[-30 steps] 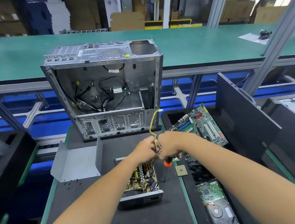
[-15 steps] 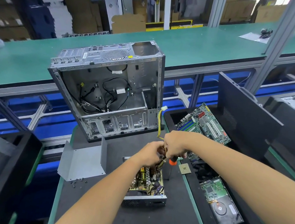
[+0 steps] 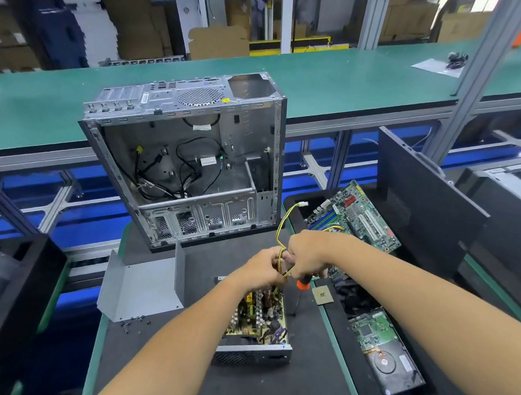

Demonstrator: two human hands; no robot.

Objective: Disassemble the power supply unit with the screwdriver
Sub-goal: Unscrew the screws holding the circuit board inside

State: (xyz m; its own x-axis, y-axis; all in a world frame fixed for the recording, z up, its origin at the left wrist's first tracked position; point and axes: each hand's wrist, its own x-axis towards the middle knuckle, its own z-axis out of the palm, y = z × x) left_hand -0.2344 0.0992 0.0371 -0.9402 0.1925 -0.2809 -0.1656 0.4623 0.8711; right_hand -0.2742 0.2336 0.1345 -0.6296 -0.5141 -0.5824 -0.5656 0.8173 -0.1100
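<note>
Beyond my hands stands the gutted computer case (image 3: 188, 159), open toward me. Directly beneath them on the dark mat (image 3: 261, 391) lies the power supply unit (image 3: 258, 325), lid off, circuit board showing. My left hand (image 3: 261, 271) grips its yellow-black cable bundle (image 3: 281, 229); my right hand (image 3: 306, 257) pinches the same wires while holding the orange-handled screwdriver (image 3: 302, 284), tip pointing down. Left of them lies the loose metal cover (image 3: 143, 288).

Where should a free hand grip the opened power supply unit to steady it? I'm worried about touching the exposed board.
Grip the power supply unit by its near metal end wall, coming from the near side. Its cover is off and the board faces up, so the top offers only components. The far end is crowded: the left hand and right hand hold the yellow and black cables there.
</note>
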